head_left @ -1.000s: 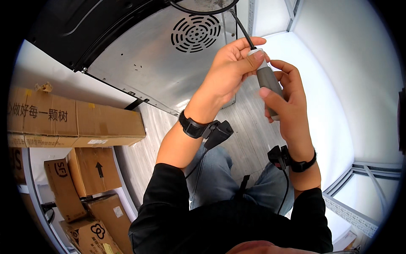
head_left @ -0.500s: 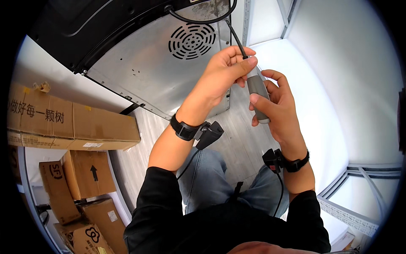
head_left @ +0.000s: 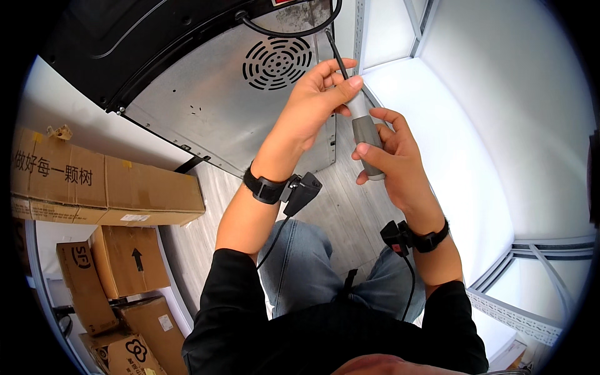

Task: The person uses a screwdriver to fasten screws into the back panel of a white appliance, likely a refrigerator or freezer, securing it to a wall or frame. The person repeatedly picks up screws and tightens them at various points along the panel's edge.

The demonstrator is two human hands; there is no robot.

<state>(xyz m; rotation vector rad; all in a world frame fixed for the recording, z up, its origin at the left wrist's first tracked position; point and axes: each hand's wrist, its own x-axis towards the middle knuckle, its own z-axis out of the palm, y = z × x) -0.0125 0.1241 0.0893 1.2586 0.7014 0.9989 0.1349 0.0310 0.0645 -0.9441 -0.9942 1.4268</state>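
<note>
- Head view: the grey-handled screwdriver was pinched at its pale collar by the left hand.
- Its handle was clasped by the right hand.
- Its dark shaft was aimed at the vented metal panel's right edge.

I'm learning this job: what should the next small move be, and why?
Perhaps a slight twist of the screwdriver: its tip appears to be at the metal panel, the right hand grips the handle, and the left hand pinches the tool nearer its tip.
</note>
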